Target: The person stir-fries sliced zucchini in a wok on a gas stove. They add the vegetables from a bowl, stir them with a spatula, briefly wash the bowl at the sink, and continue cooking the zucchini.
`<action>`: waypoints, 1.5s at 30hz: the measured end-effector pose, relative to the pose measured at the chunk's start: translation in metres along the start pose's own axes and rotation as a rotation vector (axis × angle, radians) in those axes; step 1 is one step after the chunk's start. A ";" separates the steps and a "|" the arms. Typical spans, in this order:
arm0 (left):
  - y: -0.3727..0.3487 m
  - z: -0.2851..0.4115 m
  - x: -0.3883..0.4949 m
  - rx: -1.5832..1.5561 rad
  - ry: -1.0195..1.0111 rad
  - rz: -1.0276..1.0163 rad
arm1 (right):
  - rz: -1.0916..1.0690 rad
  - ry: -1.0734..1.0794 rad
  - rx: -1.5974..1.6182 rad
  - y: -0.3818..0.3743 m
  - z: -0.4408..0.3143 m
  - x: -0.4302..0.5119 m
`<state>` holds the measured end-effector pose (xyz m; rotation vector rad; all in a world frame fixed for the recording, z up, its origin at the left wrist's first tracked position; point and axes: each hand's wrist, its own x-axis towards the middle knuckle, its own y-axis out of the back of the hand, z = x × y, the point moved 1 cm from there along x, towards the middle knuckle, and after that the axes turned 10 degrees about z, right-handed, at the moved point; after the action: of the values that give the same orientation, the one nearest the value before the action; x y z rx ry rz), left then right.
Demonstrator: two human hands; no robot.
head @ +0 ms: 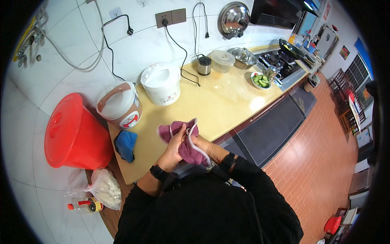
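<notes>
A purple cloth [192,151] with a pale edge is bunched between my two hands, in front of my body at the edge of the yellow countertop [210,106]. My left hand [175,148] grips it from the left, thumb pointing up along the folds. From the right, my right hand [201,143] holds the same cloth, its fingers partly hidden by the fabric. Something small and dark shows within the folds near my left thumb; I cannot tell what it is. A folded blue cloth [125,145] lies on the counter to the left.
A white rice cooker [161,84] and a brown-and-white one [120,105] stand behind, beside a lidded red bucket [76,134]. Farther right are a steel-and-black container [204,65], a plastic tub [222,61], a lidded pot [242,58], a bowl of sliced cucumber [260,80] and a gas stove [275,62].
</notes>
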<state>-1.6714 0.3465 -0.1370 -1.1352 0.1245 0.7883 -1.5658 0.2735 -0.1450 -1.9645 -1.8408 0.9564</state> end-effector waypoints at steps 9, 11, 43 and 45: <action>-0.013 -0.004 0.005 0.761 -0.888 0.025 | 0.364 0.375 -0.193 -0.032 -0.028 0.009; -0.010 -0.007 0.012 0.566 -0.822 0.009 | 0.424 0.470 -0.206 -0.039 -0.027 0.012; -0.005 0.078 0.093 -0.162 -0.299 0.247 | -0.066 0.872 -1.091 0.021 -0.067 0.118; -0.020 0.080 0.106 -0.114 -0.317 0.110 | -0.087 0.682 -0.918 0.052 -0.091 0.137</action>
<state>-1.6049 0.4634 -0.1358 -1.1023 -0.1253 1.0748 -1.4726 0.4182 -0.1470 -2.1838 -2.0241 -0.6857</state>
